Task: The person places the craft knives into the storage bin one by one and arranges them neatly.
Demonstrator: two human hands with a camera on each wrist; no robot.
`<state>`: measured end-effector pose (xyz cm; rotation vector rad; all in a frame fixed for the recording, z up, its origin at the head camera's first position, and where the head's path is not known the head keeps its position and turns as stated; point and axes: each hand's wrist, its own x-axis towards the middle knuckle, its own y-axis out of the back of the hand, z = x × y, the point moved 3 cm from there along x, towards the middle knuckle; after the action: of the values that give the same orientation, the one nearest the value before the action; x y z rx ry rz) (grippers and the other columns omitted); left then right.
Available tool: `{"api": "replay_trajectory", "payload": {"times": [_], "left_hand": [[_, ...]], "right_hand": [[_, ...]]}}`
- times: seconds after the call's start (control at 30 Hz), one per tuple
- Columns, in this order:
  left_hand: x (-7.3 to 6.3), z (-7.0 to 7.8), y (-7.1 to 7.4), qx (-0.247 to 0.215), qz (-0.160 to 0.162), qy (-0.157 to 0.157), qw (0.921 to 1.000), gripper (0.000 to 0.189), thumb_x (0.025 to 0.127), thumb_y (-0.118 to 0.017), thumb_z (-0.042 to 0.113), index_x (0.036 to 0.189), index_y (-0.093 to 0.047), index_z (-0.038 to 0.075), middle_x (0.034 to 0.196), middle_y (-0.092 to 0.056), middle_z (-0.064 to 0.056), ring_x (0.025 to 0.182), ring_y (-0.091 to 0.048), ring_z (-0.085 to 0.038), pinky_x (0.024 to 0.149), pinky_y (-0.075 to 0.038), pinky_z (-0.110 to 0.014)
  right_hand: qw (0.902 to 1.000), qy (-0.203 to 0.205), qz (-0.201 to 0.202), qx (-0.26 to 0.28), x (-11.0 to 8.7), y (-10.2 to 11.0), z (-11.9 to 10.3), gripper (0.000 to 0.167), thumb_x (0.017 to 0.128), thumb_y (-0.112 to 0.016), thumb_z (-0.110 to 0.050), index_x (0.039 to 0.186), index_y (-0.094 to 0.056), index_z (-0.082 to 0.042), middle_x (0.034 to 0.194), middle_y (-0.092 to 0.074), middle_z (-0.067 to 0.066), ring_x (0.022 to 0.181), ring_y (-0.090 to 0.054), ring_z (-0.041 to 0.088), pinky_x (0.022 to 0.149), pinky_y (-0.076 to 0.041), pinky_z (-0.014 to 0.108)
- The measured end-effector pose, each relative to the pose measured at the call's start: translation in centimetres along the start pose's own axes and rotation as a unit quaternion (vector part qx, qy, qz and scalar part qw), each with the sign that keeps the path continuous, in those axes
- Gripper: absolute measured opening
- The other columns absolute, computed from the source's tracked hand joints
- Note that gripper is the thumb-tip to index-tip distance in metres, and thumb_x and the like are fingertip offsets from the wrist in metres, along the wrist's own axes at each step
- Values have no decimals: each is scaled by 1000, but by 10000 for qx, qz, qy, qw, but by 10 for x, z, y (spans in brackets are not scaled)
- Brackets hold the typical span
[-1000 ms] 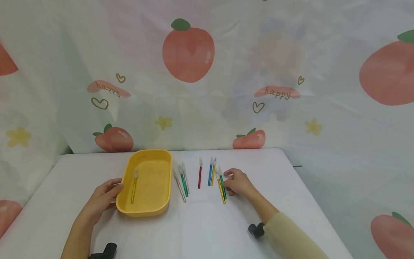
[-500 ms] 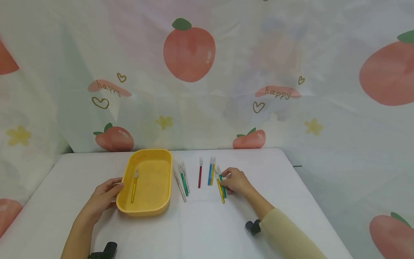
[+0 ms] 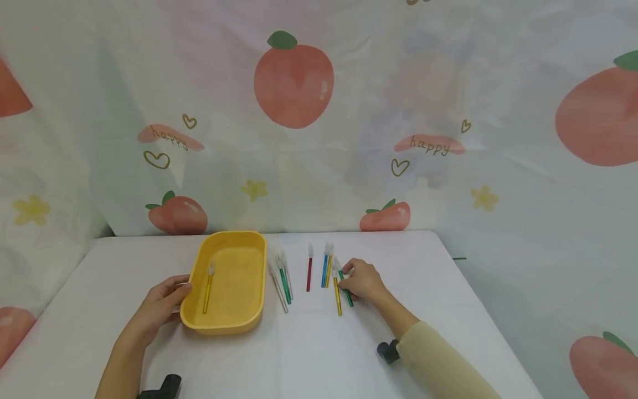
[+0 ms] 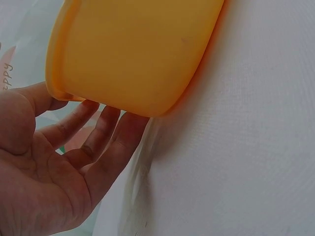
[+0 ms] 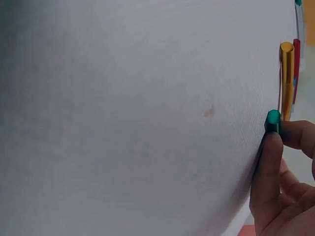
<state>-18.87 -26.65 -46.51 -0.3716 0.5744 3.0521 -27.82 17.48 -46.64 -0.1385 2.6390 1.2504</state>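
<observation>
A yellow oblong tray [image 3: 251, 288] sits left of centre on the white table, with one yellow brush [image 3: 206, 291] lying inside. My left hand [image 3: 161, 302] rests with straight fingers against the tray's [image 4: 138, 49] near left wall; in the left wrist view the fingers [image 4: 106, 132] touch its rim. My right hand [image 3: 363, 281] pinches a green brush [image 3: 345, 289] that lies on the table. The right wrist view shows thumb and finger [image 5: 268, 167] closed on the green brush's end [image 5: 273, 119]. A yellow brush [image 3: 337, 296] lies just left of it.
More brushes lie in a row between tray and right hand: a blue and yellow pair [image 3: 326, 270], a red one [image 3: 309, 274], and a green one with pale ones [image 3: 284, 282]. A fruit-print cloth hangs behind. The table's right edge [image 3: 478, 310] is near.
My right hand's fingers have closed on the green brush, whose near end has swung to the right, away from the yellow brush beside it. The left hand and tray are still.
</observation>
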Motion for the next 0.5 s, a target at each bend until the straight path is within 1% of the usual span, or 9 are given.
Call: {"api": "replay_trajectory", "payload": {"times": [0.17,0.3,0.5], "left_hand": [[0,0,0,-6,19,18,10000,66,102,-49,50,150,-38,5,148,-45,-23,109,-61,-17,85,-57,-30],[0,0,0,-10,29,4,10000,66,102,-49,50,150,-38,5,148,-46,-23,108,-61,-17,84,-57,-30],[0,0,-1,-54,0,-6,10000,65,102,-49,49,150,-38,5,147,-46,-23,107,-61,-16,83,-57,-29]], "right_hand": [[10000,15,-13,31,0,0,1,31,83,-77,-14,110,-63,-7,77,-65,5,51,-59,15,48,-49,24],[9999,5,0,171,0,1,2,29,85,-74,-14,110,-63,-7,78,-65,5,51,-58,15,48,-49,24],[9983,-6,53,572,1,0,4,25,86,-68,-14,111,-64,-8,76,-64,5,49,-56,14,47,-50,25]]}}
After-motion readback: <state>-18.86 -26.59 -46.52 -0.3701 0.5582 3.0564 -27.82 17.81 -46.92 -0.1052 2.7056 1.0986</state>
